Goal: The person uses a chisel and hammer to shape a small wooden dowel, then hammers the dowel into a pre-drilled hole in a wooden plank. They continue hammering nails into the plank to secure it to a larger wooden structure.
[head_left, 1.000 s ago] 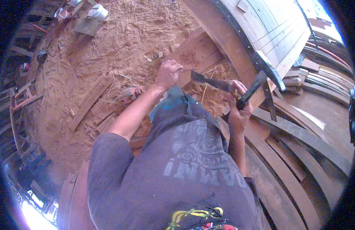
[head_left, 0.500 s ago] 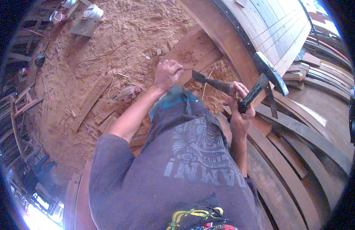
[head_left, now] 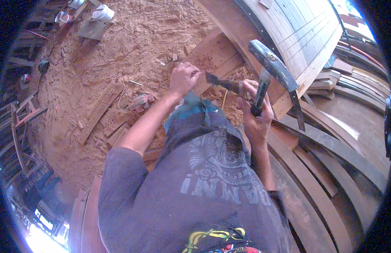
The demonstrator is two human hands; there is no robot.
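Black-gripped hammer [head_left: 270, 67] and chisel [head_left: 225, 83] sit clamped in my right fingers [head_left: 249, 88], the latter's tip just beside my curled left fingers [head_left: 193, 71], whose hold I cannot tell, both tools taken up but work seemingly unfinished.

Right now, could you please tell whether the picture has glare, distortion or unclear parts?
In the head view, glare whitens the lower-left rim and upper-right edge; in the same view, planks at right look bowed, perhaps partly by the lens; in the head view, grain speckles the dark border, yet hammer and right hand read clearly.
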